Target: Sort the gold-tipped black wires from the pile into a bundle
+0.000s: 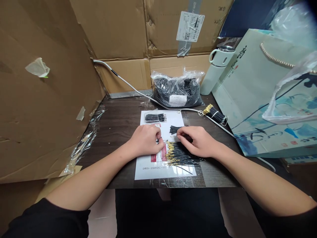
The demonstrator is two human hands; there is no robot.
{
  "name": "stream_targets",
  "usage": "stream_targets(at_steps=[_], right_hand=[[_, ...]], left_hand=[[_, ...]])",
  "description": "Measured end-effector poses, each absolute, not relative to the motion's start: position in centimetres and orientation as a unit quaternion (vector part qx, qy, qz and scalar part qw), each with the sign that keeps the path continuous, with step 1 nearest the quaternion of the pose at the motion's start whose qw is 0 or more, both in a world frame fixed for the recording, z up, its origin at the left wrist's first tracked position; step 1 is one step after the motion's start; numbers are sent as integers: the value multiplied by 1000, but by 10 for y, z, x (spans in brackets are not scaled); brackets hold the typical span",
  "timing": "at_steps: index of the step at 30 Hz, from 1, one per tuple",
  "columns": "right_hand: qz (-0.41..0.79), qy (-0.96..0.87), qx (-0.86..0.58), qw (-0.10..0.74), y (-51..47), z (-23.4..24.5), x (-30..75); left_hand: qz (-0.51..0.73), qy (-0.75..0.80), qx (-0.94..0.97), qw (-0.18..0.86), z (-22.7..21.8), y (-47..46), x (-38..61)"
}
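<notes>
On a white printed sheet point(151, 167) lies a loose pile of short black wires with gold tips point(179, 155). My left hand point(146, 140) rests on the sheet just left of the pile, fingers curled, pinching a small dark piece at its fingertips. Lying over the pile's upper right part, my right hand point(198, 141) has its fingers bent down among the wires. A small black wire bunch point(175, 129) sits just beyond the two hands. Another tied bunch point(155, 117) lies at the sheet's far end.
A clear bag full of black wires point(177, 91) stands at the back of the dark table point(116, 132). A gold-tipped bundle point(215, 114) and a white cable point(128, 84) lie nearby. A white flask point(216, 71) and a paper gift bag point(260, 92) stand right. Cardboard walls surround the table.
</notes>
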State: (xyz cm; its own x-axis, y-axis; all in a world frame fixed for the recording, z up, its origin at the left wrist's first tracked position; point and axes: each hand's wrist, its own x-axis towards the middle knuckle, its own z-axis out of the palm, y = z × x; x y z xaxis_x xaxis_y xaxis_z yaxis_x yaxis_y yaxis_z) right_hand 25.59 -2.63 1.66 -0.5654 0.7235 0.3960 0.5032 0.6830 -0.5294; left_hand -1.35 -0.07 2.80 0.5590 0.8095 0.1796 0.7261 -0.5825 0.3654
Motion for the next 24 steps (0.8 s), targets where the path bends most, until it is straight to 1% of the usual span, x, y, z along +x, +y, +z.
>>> stream_targets(at_steps=[5, 7, 9, 16, 24], right_hand=[[172, -846, -356, 358, -28, 16, 255], [159, -840, -352, 380, -28, 16, 254], [146, -838, -346, 396, -29, 16, 254], [132, -842, -335, 403, -28, 17, 253], [139, -851, -330, 385, -27, 17, 253]], left_hand=[[307, 407, 825, 243, 26, -2, -9], [333, 387, 809, 291, 24, -4, -7], [346, 372, 801, 316, 23, -5, -5], [357, 353, 805, 316, 20, -6, -6], [367, 337, 811, 307, 19, -6, -6]])
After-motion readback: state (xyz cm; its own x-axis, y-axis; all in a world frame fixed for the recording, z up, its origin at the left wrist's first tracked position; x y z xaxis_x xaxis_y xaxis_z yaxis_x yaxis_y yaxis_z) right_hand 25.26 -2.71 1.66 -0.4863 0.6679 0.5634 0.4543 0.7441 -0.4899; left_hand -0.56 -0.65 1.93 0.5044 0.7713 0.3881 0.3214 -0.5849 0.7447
